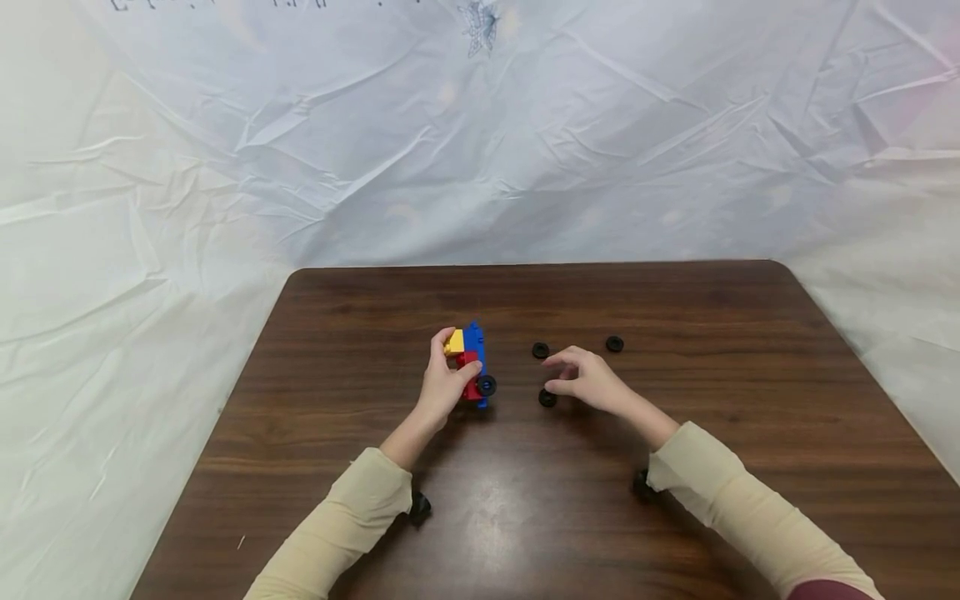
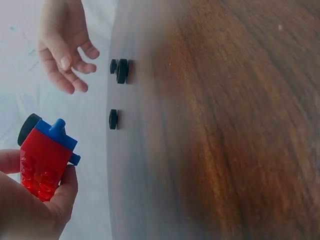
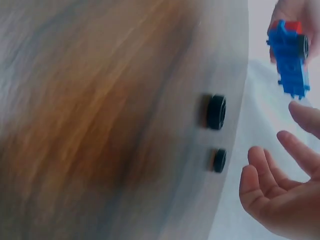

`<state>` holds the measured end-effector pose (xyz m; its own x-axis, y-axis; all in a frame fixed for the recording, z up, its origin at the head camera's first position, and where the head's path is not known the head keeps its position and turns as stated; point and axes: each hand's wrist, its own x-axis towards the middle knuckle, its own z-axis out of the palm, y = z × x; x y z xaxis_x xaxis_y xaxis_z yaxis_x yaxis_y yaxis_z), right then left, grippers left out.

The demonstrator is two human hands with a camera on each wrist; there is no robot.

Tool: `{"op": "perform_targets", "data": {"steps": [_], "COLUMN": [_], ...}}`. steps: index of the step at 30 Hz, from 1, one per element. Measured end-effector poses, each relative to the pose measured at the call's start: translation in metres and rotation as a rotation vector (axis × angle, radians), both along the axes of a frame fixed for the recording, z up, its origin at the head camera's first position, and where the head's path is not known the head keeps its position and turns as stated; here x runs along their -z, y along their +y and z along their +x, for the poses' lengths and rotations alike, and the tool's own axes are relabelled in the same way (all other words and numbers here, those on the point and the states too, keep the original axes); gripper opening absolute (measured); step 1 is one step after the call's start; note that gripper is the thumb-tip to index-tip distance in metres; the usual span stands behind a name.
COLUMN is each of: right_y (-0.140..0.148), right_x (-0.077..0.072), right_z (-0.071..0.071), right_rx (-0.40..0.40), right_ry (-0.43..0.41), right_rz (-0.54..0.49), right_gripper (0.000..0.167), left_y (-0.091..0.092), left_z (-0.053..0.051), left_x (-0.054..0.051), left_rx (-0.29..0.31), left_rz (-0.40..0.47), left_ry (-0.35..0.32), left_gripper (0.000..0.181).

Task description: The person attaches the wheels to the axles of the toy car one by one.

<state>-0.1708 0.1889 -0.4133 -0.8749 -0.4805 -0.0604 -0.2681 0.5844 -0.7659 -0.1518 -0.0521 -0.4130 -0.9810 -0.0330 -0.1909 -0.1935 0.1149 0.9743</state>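
My left hand [image 1: 442, 385] holds a toy car [image 1: 471, 340] of red, blue and yellow building blocks, raised off the table. One black wheel [image 1: 487, 385] is fitted on the car. In the left wrist view, a bare blue axle peg [image 2: 58, 126] sticks out of its underside. To the right of the car, my right hand [image 1: 588, 382] hovers with fingers loosely bent and nothing between them. Just by its thumb in the head view lies a loose wheel [image 1: 547, 399]. A second loose wheel [image 1: 540, 351] lies farther back, and a third wheel [image 1: 615, 343] is to the right.
The brown wooden table [image 1: 337, 333] has rounded far corners. A pale, wrinkled sheet [image 1: 480, 167] hangs behind it and at both sides. Dark wrist-worn objects show under the left cuff [image 1: 388, 483] and the right cuff [image 1: 693, 467].
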Motion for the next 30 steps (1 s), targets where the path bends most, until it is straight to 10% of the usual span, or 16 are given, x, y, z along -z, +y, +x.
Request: {"op": "perform_targets", "data": {"steps": [8, 30], "right_y": [0.008, -0.001], "right_x": [0.014, 0.029], "right_z": [-0.007, -0.001], "right_rx": [-0.072, -0.129], "right_ry": [-0.144, 0.083], "right_rz": [-0.018, 0.263], "right_gripper": [0.042, 0.034], "left_y": [-0.001, -0.001], "left_z": [0.000, 0.001], "left_x": [0.001, 0.000], "left_rx": [0.023, 0.040], "left_rz": [0.013, 0.010], "left_ry": [-0.022, -0.018], "left_gripper": [0.064, 0.064]}}
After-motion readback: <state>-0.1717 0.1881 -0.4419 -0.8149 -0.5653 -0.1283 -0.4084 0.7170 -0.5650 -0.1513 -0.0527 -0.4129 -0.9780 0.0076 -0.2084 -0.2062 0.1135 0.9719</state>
